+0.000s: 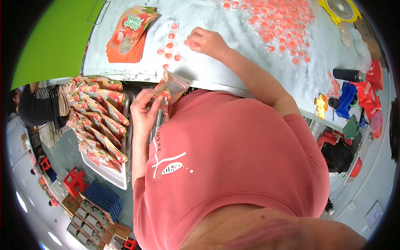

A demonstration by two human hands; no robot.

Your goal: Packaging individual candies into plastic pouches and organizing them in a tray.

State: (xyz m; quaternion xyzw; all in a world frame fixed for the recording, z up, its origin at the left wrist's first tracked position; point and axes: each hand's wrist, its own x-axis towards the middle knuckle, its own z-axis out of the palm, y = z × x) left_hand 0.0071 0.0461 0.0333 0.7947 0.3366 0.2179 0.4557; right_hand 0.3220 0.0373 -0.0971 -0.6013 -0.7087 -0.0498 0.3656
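Observation:
My left hand (145,105) is pinched on a candy pouch (176,86) at the table's near edge. The pouch is orange-red with a see-through part and tilts toward the table. Above the tabletop, my right hand (206,42) has its fingers curled in; what they hold, if anything, is hidden. Just left of it lies a short, loose line of small wrapped orange candies (168,56). A fanned stack of flat orange pouches (127,41) rests farther left on the table.
A white tray (121,180) of filled pouches (100,121) stands at my left, below table height. Many wrapped candies (283,25) are heaped at the far right of the table (233,71). Beyond are a yellow fan (341,9) and a dark bottle (348,75).

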